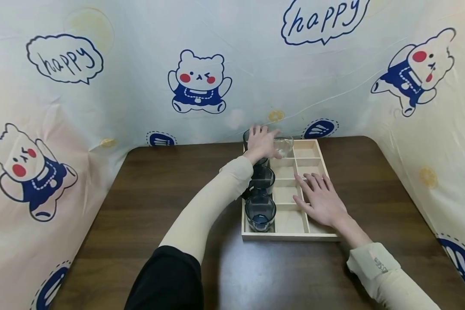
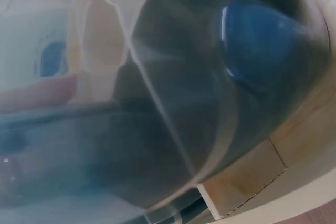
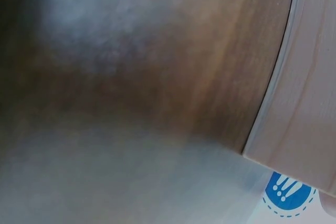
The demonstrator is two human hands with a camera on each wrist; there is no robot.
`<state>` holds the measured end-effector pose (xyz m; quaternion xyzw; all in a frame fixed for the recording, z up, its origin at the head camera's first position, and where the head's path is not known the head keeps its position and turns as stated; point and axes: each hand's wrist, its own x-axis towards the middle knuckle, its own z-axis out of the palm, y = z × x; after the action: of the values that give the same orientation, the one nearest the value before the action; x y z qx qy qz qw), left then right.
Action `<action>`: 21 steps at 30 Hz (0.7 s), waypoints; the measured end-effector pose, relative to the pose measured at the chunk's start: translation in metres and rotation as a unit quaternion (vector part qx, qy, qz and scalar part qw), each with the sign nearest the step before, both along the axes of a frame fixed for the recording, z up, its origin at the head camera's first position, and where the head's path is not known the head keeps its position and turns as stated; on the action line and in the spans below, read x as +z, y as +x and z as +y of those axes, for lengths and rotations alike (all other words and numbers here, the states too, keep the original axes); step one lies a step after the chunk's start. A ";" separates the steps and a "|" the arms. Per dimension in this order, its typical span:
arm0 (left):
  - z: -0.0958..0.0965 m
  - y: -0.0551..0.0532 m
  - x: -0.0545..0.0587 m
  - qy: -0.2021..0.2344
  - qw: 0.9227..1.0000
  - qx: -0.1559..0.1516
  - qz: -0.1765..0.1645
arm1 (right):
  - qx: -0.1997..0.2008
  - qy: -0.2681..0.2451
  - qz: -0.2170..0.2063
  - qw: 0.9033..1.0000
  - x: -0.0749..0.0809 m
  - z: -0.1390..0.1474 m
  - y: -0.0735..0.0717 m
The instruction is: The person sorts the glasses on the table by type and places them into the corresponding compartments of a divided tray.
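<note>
A light wooden compartment tray (image 1: pixel 290 236) holds dark tinted glasses down its left column. The nearest dark glass (image 1: pixel 260 211) stands in the front left compartment, with another dark glass (image 1: pixel 262 178) behind it. A clear glass (image 1: pixel 284 147) stands at the far end. My left hand (image 1: pixel 261 144) is over the far left end, its fingers spread above a dark glass, its thumb beside the clear glass. In the left wrist view a tinted glass (image 2: pixel 173 77) fills most of the picture. My right hand (image 1: pixel 319 200) lies over the tray's right column, fingers spread, holding nothing.
The tray stands on a dark brown wooden table (image 1: pixel 170 189), near its back edge. A pale cloth (image 1: pixel 135 77) with cartoon bears and lettering hangs behind and at both sides. In the right wrist view, the tray's wooden side (image 3: pixel 299 93) shows at the right.
</note>
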<state>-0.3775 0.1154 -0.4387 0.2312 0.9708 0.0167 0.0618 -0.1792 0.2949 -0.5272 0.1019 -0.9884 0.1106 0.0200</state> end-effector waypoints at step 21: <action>-0.042 -0.018 0.009 0.307 0.944 -0.074 -0.098 | 0.004 0.000 -0.010 1.000 0.002 0.005 -0.009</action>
<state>-0.3955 0.0738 -0.4293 0.3076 0.8878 0.3319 0.0842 -0.1886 0.3002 -0.5250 0.1050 -0.9881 0.1119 0.0097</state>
